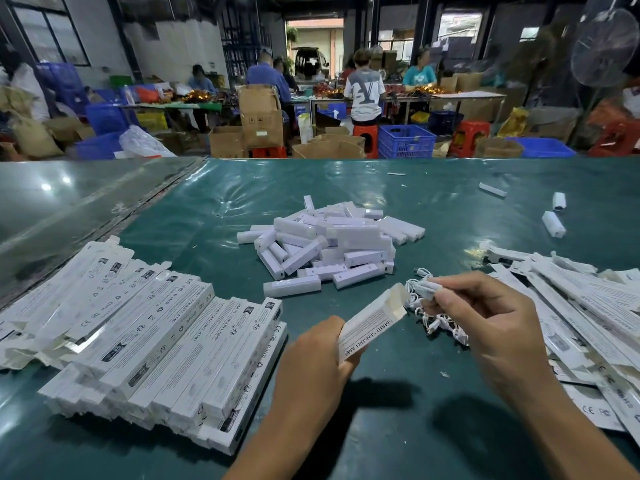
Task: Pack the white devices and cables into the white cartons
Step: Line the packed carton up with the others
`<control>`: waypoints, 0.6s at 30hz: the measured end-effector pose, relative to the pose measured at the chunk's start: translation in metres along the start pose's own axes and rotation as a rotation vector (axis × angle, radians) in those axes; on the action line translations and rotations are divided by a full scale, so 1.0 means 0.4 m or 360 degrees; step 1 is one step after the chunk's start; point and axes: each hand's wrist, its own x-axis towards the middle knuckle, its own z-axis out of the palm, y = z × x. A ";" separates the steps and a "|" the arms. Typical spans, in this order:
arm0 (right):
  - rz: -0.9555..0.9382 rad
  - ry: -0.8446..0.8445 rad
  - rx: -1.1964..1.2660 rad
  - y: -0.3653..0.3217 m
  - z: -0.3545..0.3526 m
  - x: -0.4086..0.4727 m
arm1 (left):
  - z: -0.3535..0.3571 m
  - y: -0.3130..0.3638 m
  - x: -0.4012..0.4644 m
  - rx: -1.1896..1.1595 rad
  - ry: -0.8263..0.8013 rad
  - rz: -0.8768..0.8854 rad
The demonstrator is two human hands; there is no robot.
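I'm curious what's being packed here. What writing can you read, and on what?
"SMART SENSOR LAMP": held carton, left hand; second word unclear.
"RoHS", "CE", "FC": stacked cartons.
"CE FC": flat cartons.
Fine print: too small.

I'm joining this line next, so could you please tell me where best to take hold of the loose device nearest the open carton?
Grip the loose device across its long sides at mid-length, coming from above: it lies flat, clear of the device pile.

Both forearms and the left hand (313, 355) and right hand (485, 313) are bare, sleeveless.
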 end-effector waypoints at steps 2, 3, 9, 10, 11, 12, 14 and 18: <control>-0.0006 -0.0036 -0.0089 0.004 -0.001 -0.001 | -0.001 0.002 -0.001 0.0036 -0.0019 0.0005; -0.0019 -0.0058 -0.0148 0.007 0.000 -0.001 | -0.001 0.004 0.000 0.0050 -0.0025 0.0009; -0.0316 -0.0347 -0.0715 0.011 0.001 0.000 | -0.003 0.005 0.003 0.0140 -0.0089 -0.0016; -0.0336 -0.0353 -0.0811 0.013 -0.001 0.000 | -0.003 0.005 0.002 0.0164 -0.0094 -0.0022; -0.0353 -0.0350 -0.0906 0.015 0.000 0.001 | -0.001 0.007 0.000 0.0197 -0.0096 -0.0012; -0.0371 -0.0349 -0.0980 0.016 0.001 0.001 | 0.001 0.012 -0.002 0.0235 -0.0107 0.0006; -0.0397 -0.0358 -0.1028 0.015 0.004 0.000 | 0.007 0.019 -0.006 0.0256 -0.0135 0.0031; -0.0157 -0.0308 -0.0761 0.020 0.006 -0.003 | 0.009 0.015 -0.009 0.0176 -0.0107 0.0049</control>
